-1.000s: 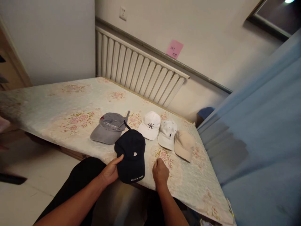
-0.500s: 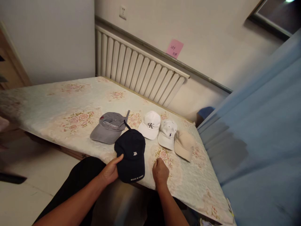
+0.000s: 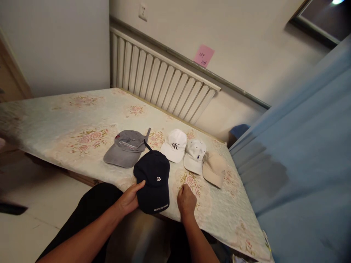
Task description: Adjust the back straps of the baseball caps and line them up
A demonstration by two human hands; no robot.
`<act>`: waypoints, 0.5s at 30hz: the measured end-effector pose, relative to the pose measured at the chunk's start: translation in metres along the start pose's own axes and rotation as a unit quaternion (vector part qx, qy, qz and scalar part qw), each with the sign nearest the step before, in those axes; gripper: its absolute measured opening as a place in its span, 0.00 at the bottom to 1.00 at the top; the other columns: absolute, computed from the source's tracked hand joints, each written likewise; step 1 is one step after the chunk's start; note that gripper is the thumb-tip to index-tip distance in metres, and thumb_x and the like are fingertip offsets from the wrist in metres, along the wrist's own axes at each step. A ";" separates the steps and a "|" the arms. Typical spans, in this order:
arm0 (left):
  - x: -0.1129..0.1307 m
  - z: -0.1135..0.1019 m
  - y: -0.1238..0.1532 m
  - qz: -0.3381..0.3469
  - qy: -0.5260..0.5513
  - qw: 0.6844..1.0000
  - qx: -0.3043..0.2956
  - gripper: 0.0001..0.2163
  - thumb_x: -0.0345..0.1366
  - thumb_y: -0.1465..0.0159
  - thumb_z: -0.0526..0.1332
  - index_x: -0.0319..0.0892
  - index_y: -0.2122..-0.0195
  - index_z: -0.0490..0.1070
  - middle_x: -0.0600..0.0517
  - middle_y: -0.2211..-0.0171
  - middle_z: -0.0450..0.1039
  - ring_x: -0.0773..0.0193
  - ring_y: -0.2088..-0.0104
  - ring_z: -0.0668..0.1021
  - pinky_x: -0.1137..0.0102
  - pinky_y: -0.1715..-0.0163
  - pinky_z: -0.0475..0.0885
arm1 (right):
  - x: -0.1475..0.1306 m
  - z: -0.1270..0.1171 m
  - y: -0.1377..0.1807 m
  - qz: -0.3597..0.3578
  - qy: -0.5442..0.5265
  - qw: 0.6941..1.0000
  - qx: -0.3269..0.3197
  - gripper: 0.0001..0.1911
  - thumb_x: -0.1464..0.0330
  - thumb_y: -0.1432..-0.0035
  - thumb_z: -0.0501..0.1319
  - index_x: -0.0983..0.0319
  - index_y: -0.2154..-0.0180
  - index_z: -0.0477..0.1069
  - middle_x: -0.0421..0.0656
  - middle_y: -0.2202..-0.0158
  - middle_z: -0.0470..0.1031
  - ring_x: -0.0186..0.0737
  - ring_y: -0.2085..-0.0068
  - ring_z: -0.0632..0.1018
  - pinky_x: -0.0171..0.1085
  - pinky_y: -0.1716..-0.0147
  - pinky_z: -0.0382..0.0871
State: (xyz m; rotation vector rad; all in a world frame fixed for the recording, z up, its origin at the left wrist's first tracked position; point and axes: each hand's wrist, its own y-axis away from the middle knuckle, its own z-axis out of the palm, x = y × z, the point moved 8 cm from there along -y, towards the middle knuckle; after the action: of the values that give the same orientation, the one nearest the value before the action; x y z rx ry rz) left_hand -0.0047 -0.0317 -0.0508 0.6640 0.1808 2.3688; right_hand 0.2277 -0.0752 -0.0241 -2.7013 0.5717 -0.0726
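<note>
My left hand (image 3: 131, 198) grips the left side of a black baseball cap (image 3: 152, 182) at the bed's near edge, thumb on top and the other fingers hidden beneath. White lettering shows on its front and along its brim. To the right, my right hand (image 3: 187, 200) rests as a fist on the floral bed cover, apart from the cap, with nothing visible in it. A grey cap (image 3: 124, 148) lies just left of the black one. Farther right sit a white cap with black letters (image 3: 175, 146), a white cap with a small dark emblem (image 3: 195, 157) and a beige cap (image 3: 214, 170).
The floral bed cover (image 3: 90, 137) spreads under the caps. Behind it stand a radiator (image 3: 161, 80) and a wall with a pink note (image 3: 203, 56). A blue curtain (image 3: 307, 146) hangs at the right. Tiled floor (image 3: 38, 223) shows at the lower left.
The black cap has shifted very slightly to the right in my left hand. My right fist stays on the bed cover, and the other caps have not moved.
</note>
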 end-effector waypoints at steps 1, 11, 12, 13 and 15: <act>-0.001 0.002 -0.001 0.000 -0.002 1.000 -0.007 0.30 0.31 0.39 0.63 0.38 0.36 0.56 0.41 0.51 0.76 0.48 0.51 0.77 0.54 0.42 0.65 | 0.000 0.000 0.000 0.000 -0.001 1.000 0.000 0.10 0.68 0.37 0.49 0.60 0.67 0.67 0.42 0.72 0.76 0.38 0.71 0.74 0.36 0.73 0.48; -0.019 0.033 -0.016 -0.090 0.019 0.993 -0.071 0.16 0.35 0.38 0.61 0.32 0.50 0.73 0.41 0.57 0.79 0.51 0.51 0.78 0.57 0.41 0.61 | 0.001 0.002 -0.002 0.007 -0.008 1.000 -0.011 0.11 0.68 0.36 0.48 0.60 0.67 0.67 0.41 0.73 0.75 0.36 0.73 0.73 0.37 0.74 0.45; -0.019 0.039 -0.018 -0.092 0.019 0.992 -0.089 0.16 0.36 0.37 0.60 0.33 0.51 0.74 0.41 0.56 0.79 0.51 0.51 0.77 0.57 0.40 0.61 | 0.001 0.002 -0.002 0.009 -0.008 1.000 -0.014 0.11 0.68 0.36 0.48 0.60 0.67 0.67 0.41 0.73 0.74 0.36 0.73 0.72 0.37 0.74 0.45; -0.019 0.045 -0.020 -0.094 0.015 0.990 -0.106 0.15 0.36 0.37 0.60 0.33 0.52 0.75 0.41 0.55 0.78 0.51 0.51 0.77 0.56 0.40 0.60 | 0.001 0.001 -0.003 0.011 -0.009 1.000 -0.017 0.11 0.68 0.37 0.48 0.60 0.68 0.67 0.41 0.74 0.74 0.36 0.74 0.72 0.37 0.74 0.45; -0.018 0.056 -0.025 -0.090 -0.006 0.987 -0.130 0.14 0.36 0.37 0.60 0.34 0.53 0.76 0.41 0.54 0.78 0.52 0.52 0.78 0.57 0.40 0.60 | 0.001 0.000 -0.004 0.015 -0.011 1.000 -0.023 0.12 0.67 0.37 0.48 0.60 0.68 0.67 0.40 0.74 0.73 0.36 0.74 0.71 0.37 0.74 0.44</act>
State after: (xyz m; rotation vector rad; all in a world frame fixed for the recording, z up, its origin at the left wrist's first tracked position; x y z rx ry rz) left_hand 0.0492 -0.0261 -0.0173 0.5146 -0.0717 2.1650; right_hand 0.2303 -0.0727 -0.0230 -2.7329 0.6148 -0.0229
